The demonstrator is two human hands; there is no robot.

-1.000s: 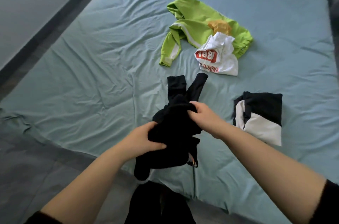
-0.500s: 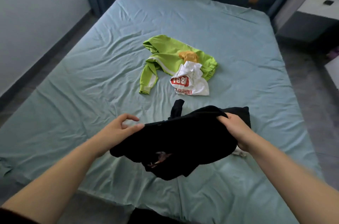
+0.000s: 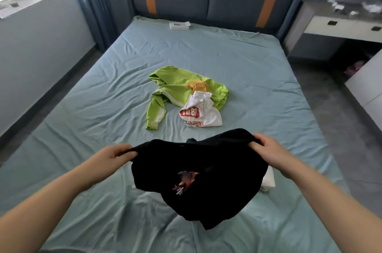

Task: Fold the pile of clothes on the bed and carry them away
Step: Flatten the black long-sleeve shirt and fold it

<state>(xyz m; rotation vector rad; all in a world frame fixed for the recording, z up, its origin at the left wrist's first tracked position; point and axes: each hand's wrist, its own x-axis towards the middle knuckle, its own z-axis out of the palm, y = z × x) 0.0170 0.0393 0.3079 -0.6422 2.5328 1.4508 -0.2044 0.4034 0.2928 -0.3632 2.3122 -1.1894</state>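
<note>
We see a black T-shirt (image 3: pixel 196 170) held above the bed (image 3: pixel 82 128). The left hand (image 3: pixel 111 155) grips one end of its top edge and the right hand (image 3: pixel 270 151) grips the other. The cloth sags between and below the fingers (image 3: pixel 124 149), a red print facing us. Beyond the fingers lie a green hoodie (image 3: pixel 175 85), an orange garment (image 3: pixel 197 86) on it, and a white shirt (image 3: pixel 200 114) with red lettering. Below the right fingers, a white folded piece (image 3: pixel 268 180) peeks out from behind the black cloth.

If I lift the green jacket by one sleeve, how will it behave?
Probably floppy: the green jacket lies crumpled, its sleeve bent. Lifting it would likely tip off the white shirt and orange cloth lying partly on it.
</note>
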